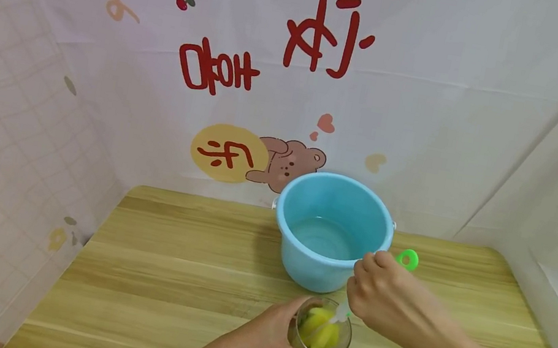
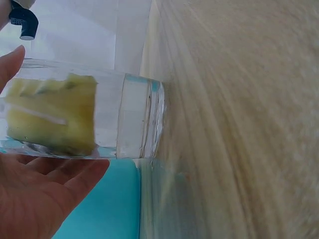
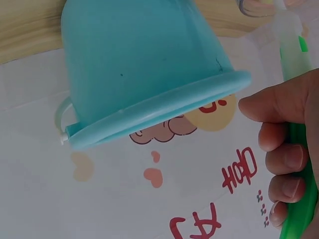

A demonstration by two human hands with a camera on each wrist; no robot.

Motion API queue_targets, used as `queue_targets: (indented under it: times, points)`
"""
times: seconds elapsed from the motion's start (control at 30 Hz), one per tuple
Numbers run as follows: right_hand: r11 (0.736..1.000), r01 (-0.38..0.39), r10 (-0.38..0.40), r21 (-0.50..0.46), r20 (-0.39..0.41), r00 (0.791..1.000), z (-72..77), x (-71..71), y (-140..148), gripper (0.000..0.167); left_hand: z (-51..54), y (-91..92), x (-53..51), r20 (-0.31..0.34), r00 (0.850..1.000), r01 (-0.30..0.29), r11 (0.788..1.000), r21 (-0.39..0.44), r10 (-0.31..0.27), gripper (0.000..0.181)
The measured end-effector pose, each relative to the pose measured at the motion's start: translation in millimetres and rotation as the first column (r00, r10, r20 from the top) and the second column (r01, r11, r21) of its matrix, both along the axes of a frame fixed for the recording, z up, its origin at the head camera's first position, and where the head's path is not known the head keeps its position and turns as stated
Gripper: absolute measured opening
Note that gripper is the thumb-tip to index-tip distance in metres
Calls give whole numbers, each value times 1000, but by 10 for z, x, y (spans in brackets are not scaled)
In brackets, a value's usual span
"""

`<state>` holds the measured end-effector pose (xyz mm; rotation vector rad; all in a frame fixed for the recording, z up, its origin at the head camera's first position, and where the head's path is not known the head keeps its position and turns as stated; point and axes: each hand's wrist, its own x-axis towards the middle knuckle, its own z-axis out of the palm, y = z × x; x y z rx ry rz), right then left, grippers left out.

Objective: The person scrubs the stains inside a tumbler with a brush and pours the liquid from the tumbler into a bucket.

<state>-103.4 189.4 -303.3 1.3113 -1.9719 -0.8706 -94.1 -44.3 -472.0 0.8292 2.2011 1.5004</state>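
My left hand (image 1: 268, 335) holds a clear glass cup (image 2: 108, 114) around its side, thumb on one side and fingers on the other. The cup is upright, at or just above the tabletop. Inside it sits the yellow sponge head (image 2: 52, 112) of a cup brush (image 3: 298, 199). My right hand (image 1: 383, 295) grips the brush's green handle above the cup, its fingers wrapped round it. The handle's ring end (image 1: 409, 260) sticks out behind the hand, and a whitish neck runs down into the cup. Part of the handle is hidden by the fingers.
A light blue bucket (image 1: 306, 272) stands just beyond the cup, with what looks like some water at the bottom. The wood-grain table (image 1: 170, 279) carries everything. A white printed sheet (image 1: 437, 102) hangs behind it, and further sheeting borders both sides.
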Motion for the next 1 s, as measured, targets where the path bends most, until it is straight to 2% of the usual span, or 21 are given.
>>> queue_targets:
  times: [0.13,0.3,0.57,1.0]
  points:
    - [998,23,-22,52,-10,1000,-57,-4,-38,22,12,12,-3,-16,1000,4,1000,4,-4,82]
    - [996,32,-30,86,-24,999,-154,-38,-84,29,22,20,-4,-38,999,10,1000,15,-10,82]
    - [988,62,-53,141,-67,996,-304,-49,-130,26,9,28,6,-46,999,23,999,48,-21,82]
    - [991,92,-84,96,-87,993,-342,-99,-165,34,27,1,1,-10,1000,24,999,34,-23,84]
